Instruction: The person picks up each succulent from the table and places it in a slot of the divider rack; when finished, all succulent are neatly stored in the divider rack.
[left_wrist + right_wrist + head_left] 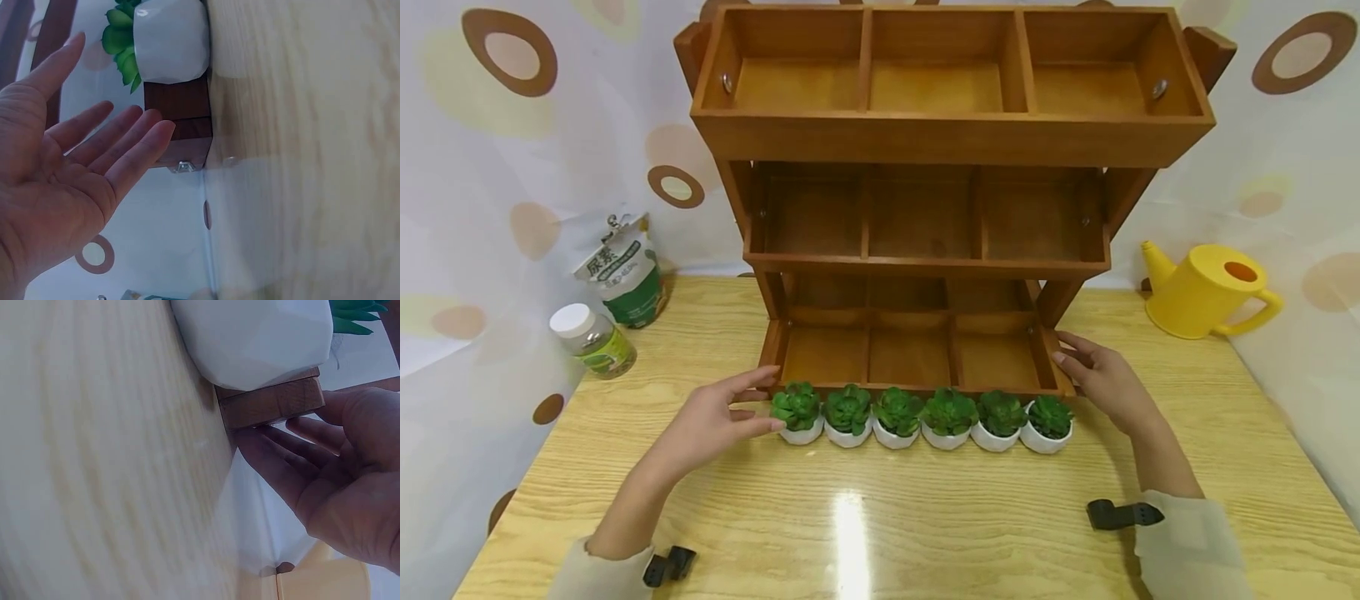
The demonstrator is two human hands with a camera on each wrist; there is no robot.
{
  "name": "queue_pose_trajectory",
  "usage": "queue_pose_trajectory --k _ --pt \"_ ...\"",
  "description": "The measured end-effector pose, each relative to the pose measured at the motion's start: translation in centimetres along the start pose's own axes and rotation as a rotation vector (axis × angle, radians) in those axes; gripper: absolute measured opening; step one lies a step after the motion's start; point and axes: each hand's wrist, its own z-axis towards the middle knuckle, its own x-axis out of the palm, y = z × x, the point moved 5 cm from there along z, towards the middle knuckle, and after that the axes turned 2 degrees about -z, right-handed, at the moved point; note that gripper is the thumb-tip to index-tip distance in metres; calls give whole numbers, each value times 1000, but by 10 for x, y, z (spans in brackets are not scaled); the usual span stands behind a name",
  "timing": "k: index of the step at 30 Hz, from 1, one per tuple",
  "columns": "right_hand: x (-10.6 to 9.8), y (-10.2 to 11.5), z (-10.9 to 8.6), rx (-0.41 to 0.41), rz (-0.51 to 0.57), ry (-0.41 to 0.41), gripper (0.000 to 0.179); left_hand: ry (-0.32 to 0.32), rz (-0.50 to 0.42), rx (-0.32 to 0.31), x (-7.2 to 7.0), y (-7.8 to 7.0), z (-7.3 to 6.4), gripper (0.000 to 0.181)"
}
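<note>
Succulents (898,410), six of them in white faceted pots (946,439), stand in a row on the wood-grain tabletop (962,533) in the head view, just in front of the lowest tray (827,354) of a three-tier wooden rack (951,142). My left hand (707,425) is at the tray's left front corner, my right hand (1107,385) at its right one. I judge the step in hand to be steadying or squaring the rack by its ends; the next move would call for an even hold on both sides, without nudging the pots. As for writing, the green-and-white pouch (632,287) at left reads 尿素 (urea) in large characters; I can't make out its smaller lines. Beside it, the white-capped bottle (597,342) carries a yellow-green label (606,356) too small to read, and I see no lettering on the yellow watering can (1202,292).

From the left wrist, my palm is spread with the fingers nearly straight, their tips at the tray's wooden corner; whether they touch it I can't tell. My thumb is clear of the end succulent's leaves.

From the right wrist, my fingers and thumb grip the tray's end board (269,406), just beside a pot. No brand shows there.
</note>
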Motion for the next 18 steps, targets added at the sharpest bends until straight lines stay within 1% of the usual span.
queue_pose_trajectory --k 3,9,14,16,18 --pt "-1 -1 0 12 4 7 66 0 -4 -11 3 1 1 76" --pt "-2 -6 -1 30 29 11 67 -41 12 -28 6 1 3 69" --pt "-1 -6 0 31 43 18 67 -58 16 -87 9 2 2 59" --pt "-1 -6 0 32 43 20 67 -50 15 -101 10 3 1 63" --pt "-1 -6 1 31 39 18 67 -28 10 -100 12 4 1 69"
